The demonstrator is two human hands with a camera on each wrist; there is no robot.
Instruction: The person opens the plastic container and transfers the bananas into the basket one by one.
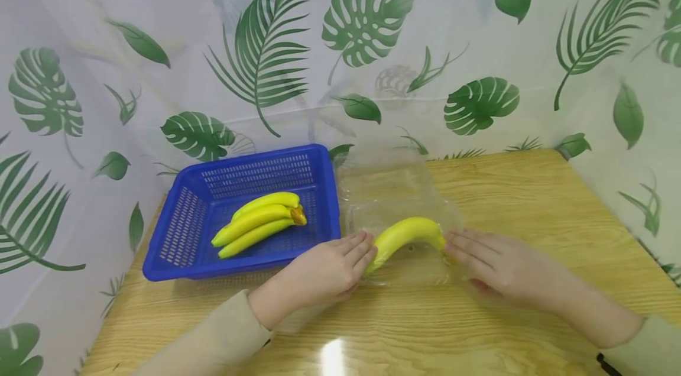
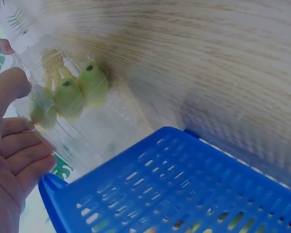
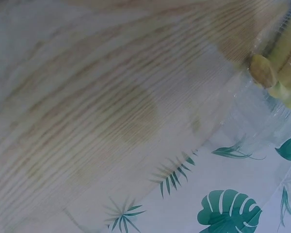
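Yellow banana bunch (image 1: 407, 235) lying curved inside a clear plastic clamshell box (image 1: 396, 210) at about the centre of the wooden table (image 1: 532, 198), lid tipped back toward twelve o'clock. Left hand (image 1: 327, 272) at the box's eight o'clock, fingers nearly straight and laid against the box's near-left edge, fingertips at the green tip end of the bunch; nothing gripped as far as can be seen. From the left wrist view, same left hand (image 2: 9, 155) open, palm and fingers against the clear wall, green banana tips (image 2: 70, 94) blurred behind the plastic. Right hand (image 1: 495, 263) at the box's four o'clock, fingers stretched flat and touching the box's right edge beside the stem end; thumb tucked under, hold not clear. Stem end of the bunch (image 3: 276, 63) visible through plastic at two o'clock in the right wrist view, hand itself out of sight there.

Blue slotted basket (image 1: 181, 234) just beside the box at its nine o'clock, holding a second bunch of bananas (image 1: 260, 222), stems pointing toward three o'clock. Leaf-printed curtain (image 1: 367, 27) hanging behind and at both sides of the table.
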